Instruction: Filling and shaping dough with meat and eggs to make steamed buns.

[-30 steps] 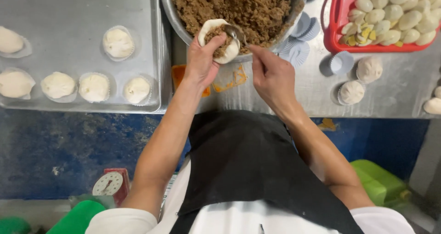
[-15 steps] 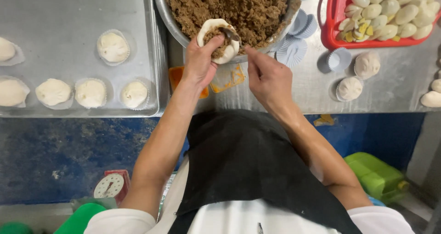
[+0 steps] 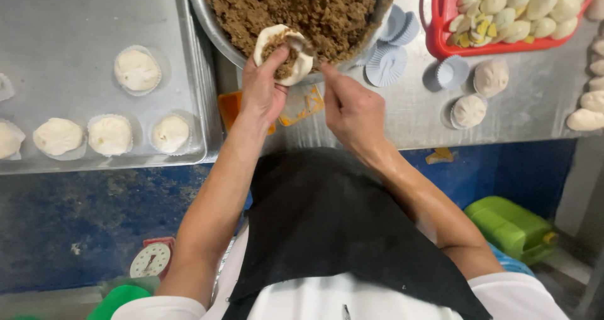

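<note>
We cup a round of white dough (image 3: 282,51) in our left hand (image 3: 263,88), fingers curled up under it and thumb along its near edge, so it sits open like a small bowl with brown filling in its middle. It hangs over the near rim of the big metal bowl (image 3: 214,27) of brown minced filling (image 3: 296,5), at about twelve o'clock from our chest. Our right hand (image 3: 352,109) is just beside it at three o'clock, fingertips pinched on the handle of a spoon (image 3: 301,42) whose tip lies in the dough. At nine o'clock a metal tray (image 3: 56,18) carries filled buns in paper cups (image 3: 137,70). At two o'clock sit empty pale blue paper cups (image 3: 385,63), two more buns (image 3: 491,76) and a red basket (image 3: 440,24) of peeled eggs (image 3: 522,5).
</note>
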